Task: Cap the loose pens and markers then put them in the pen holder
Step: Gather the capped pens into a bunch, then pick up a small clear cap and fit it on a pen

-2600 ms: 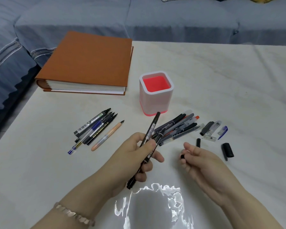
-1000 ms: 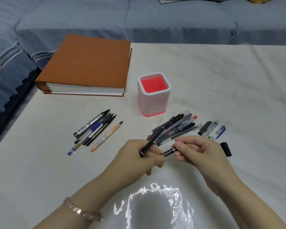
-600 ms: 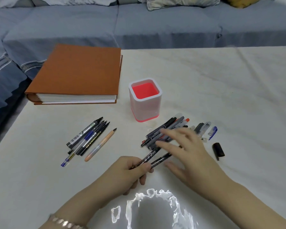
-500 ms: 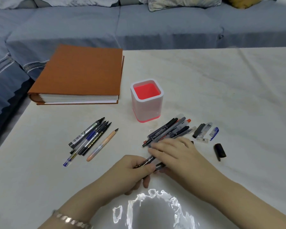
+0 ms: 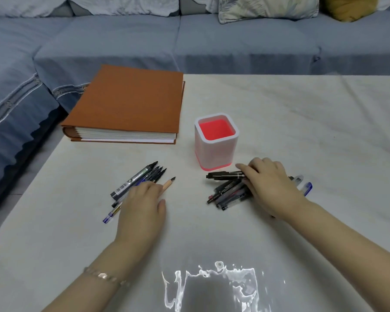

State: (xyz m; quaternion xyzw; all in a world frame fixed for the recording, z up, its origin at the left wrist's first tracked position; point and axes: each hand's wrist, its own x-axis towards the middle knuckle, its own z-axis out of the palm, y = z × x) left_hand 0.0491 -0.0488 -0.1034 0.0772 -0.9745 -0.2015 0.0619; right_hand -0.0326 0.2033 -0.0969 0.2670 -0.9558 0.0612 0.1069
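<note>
1. Left hand [image 5: 142, 206]: fingers laid out flat, palm down, resting on the bare-tipped pens [image 5: 144, 175]; gripping nothing.
2. Right hand [image 5: 270, 188]: fingers curled over the end of a black marker [image 5: 225, 175] atop the right-hand pile [image 5: 230, 193], which looks capped. Pinch or mere touch, cannot tell.
3. Loose caps [image 5: 306, 188] lie just beyond the right hand.
4. Pen holder [image 5: 214, 154] stands upright on the bench [image 5: 313, 131], nothing inside. By my reckoning capping is about half done and no pens are in the holder yet.

I have the left hand [image 5: 142, 207] lying palm down, fingers reaching forward, thumb spread aside. My right hand [image 5: 270, 188] is palm down too, its fingertips pinching a slim black pen [image 5: 225, 175]. Both forearms are bare.
</note>
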